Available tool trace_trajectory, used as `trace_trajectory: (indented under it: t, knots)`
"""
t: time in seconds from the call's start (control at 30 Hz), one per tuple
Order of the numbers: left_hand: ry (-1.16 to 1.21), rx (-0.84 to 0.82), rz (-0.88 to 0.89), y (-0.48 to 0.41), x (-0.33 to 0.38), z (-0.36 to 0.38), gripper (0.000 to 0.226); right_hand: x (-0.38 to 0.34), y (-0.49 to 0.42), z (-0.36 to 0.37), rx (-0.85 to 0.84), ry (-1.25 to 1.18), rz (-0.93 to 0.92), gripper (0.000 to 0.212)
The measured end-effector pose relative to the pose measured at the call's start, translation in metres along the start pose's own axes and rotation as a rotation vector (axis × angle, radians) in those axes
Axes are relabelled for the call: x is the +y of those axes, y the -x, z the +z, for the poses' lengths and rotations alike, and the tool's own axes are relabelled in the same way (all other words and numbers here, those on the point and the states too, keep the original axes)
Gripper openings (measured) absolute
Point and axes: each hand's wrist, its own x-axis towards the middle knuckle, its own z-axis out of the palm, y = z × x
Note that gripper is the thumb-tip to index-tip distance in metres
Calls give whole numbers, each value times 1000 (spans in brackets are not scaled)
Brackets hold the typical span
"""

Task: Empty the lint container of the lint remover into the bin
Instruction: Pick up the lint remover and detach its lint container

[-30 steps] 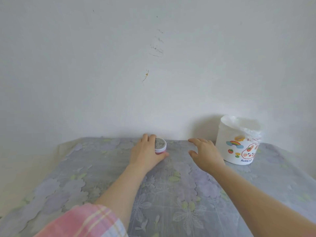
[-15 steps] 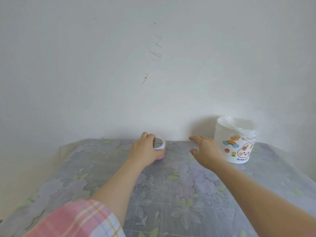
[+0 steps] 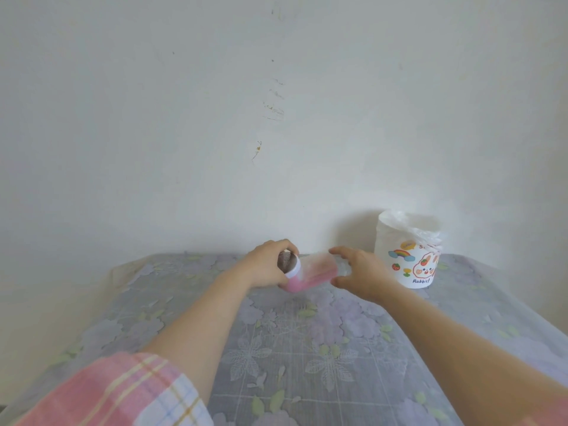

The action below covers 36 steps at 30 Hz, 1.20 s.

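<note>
The lint remover (image 3: 307, 275) is pink with a white ring and a dark mesh head. It lies tilted on its side just above the flowered cloth. My left hand (image 3: 267, 265) is wrapped around its head end. My right hand (image 3: 359, 278) has its fingers spread around the other, blurred end, touching it or nearly so; I cannot tell if it grips. The bin (image 3: 408, 250) is a small white tub with a plastic liner and rabbit and rainbow stickers. It stands to the right of my right hand, against the wall.
A table (image 3: 292, 348) covered with a grey-lilac flowered cloth runs up to a white wall (image 3: 276, 118). My left sleeve (image 3: 116, 395) of pink plaid shows at the bottom left.
My left hand has lifted the lint remover off the cloth and tipped it sideways. My right hand has moved left and up to its other end.
</note>
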Motion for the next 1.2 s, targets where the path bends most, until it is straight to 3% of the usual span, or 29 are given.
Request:
trace_trajectory:
  t: [0.17, 0.53, 1.2]
  knots:
    - [16, -69, -14, 4, 5, 4, 57, 1, 6, 5, -117, -95, 25, 82]
    - [91, -112, -51, 2, -3, 11, 68, 5, 5, 27, -96, -155, 47, 58]
    - [45, -26, -36, -5, -8, 19, 65, 6, -1, 27, -128, -231, 69, 52]
